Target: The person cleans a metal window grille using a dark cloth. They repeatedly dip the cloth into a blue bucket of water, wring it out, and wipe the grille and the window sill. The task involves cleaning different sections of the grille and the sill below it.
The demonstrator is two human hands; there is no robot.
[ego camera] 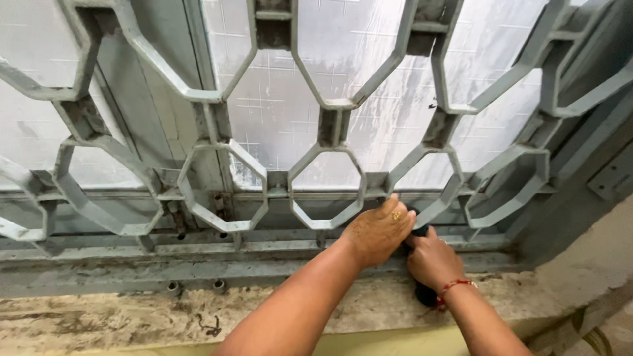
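A small black object [422, 290], probably soft and light, best pinched by its bulk, is gripped low right of centre at the window grille [330, 132] by both closed hands, left hand [379, 231] and right hand [432, 260].

Both hands meet at grey metal window grille [316, 165] base, right end; stained stone sill [132, 316] below, frosted pane [290, 86] behind.

head view, looking down, close to window grille [316, 132]

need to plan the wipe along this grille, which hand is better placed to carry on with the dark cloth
Right hand: it grips the dark cloth at the window ledge. The left hand only rests over it.
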